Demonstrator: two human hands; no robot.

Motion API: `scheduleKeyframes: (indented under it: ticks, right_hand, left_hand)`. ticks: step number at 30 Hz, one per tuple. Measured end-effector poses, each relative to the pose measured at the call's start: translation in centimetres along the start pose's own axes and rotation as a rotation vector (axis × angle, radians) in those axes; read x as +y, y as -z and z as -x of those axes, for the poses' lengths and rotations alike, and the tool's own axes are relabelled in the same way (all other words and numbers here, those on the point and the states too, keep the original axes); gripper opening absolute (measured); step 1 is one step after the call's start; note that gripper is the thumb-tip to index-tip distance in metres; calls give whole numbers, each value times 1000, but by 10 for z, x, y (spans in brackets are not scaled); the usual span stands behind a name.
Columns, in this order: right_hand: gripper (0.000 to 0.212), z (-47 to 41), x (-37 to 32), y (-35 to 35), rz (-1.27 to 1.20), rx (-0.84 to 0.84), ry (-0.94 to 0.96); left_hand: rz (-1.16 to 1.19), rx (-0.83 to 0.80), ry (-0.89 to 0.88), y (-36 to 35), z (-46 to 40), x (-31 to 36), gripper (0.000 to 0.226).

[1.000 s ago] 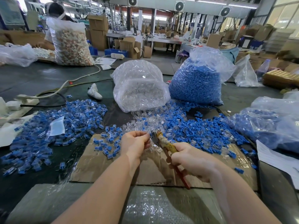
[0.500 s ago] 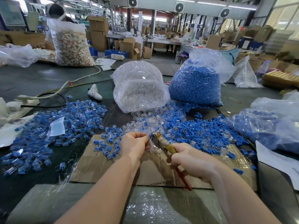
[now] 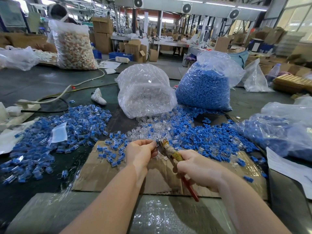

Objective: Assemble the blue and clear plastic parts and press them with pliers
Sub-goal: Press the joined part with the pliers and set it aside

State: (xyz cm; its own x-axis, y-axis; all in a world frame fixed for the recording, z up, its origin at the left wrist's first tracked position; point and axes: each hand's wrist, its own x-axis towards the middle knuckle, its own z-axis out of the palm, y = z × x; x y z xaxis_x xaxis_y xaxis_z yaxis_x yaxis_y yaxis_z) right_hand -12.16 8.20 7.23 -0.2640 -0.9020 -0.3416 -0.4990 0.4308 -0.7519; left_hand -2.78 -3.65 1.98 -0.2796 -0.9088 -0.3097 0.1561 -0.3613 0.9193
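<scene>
While the right hand (image 3: pixel 197 168) grips the pliers (image 3: pixel 172 153) with its fingers curled round the handles, the left hand (image 3: pixel 140 153) pinches a small part at the pliers' head; the part itself is too hidden to identify. Both hands work above a cardboard sheet (image 3: pixel 101 173) on the counter (image 3: pixel 42 85). Just beyond the fingers lies a mixed heap of loose blue and clear parts (image 3: pixel 194 134). Left of the left hand sits a pile of assembled pieces (image 3: pixel 55 130). Farther beyond stand a bag of clear parts (image 3: pixel 145 92) and a bag of blue parts (image 3: pixel 204 86).
</scene>
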Motion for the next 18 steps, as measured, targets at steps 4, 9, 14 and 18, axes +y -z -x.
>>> scheduleKeyframes:
  ticks: [4, 9, 14, 18]
  right_hand:
    - [19, 0, -1, -2, 91, 45, 10]
    - [24, -3, 3, -6, 212, 78, -20]
    - [27, 1, 3, -8, 169, 69, 6]
    - [15, 0, 8, -5, -70, 154, -27]
  left_hand:
    - [-5, 14, -16, -2, 1, -1, 12]
    - [-26, 9, -35, -4, 3, -4, 10]
    - [-63, 20, -61, -2, 5, -4, 9]
    - [-184, 58, -163, 9, 1, -2, 4]
